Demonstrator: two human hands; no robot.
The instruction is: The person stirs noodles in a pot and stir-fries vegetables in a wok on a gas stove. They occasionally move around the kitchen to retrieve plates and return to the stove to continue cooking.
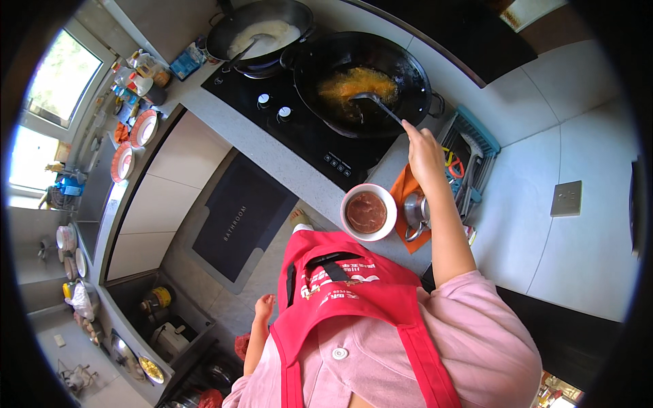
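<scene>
My right hand grips the handle of a metal ladle, whose bowl rests in the orange-brown bubbling liquid inside a large black wok. Down at my left side, my left hand holds nothing that I can see, its fingers partly curled. A white bowl of reddish-brown contents stands on the counter near my apron. Beside it, a small stainless steel pot sits on an orange cloth, below my right forearm.
Another wok with whitish liquid and a ladle stands on the black cooktop. Bottles and two red-rimmed plates line the left counter. A utensil rack is at the right. A dark mat lies on the floor.
</scene>
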